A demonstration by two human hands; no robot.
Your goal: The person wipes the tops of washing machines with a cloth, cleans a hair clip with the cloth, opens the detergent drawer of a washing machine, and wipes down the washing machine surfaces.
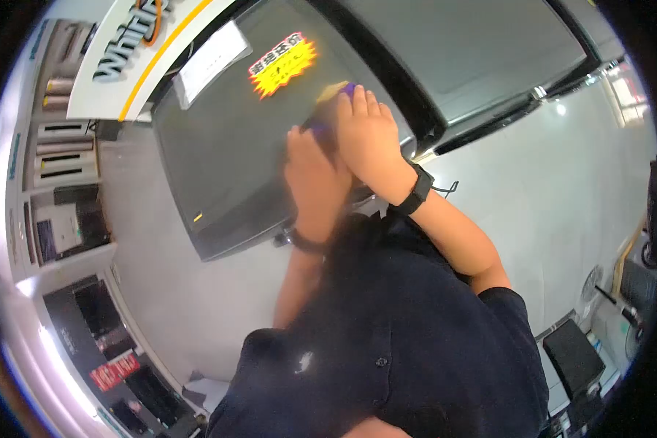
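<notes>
My right hand point(371, 139), with a black watch band on its wrist, presses down on a purple and yellow cloth point(349, 89) on top of a dark grey appliance point(226, 160). The cloth is mostly covered and its edges are blurred. Close beside it, my left hand point(315, 179) is smeared by motion over the same grey top. Some dark purple shows between the two hands, but whether the left fingers grip the cloth is not clear. A yellow and red starburst sticker point(283, 66) lies on the grey surface beyond my hands.
A white paper sheet point(212, 64) lies near the appliance's far edge, beside a white Whirlpool sign point(135, 55). Another dark appliance point(467, 51) stands to the right. Shelves point(66, 160) line the left wall. A black-seated chair point(573, 358) is at lower right.
</notes>
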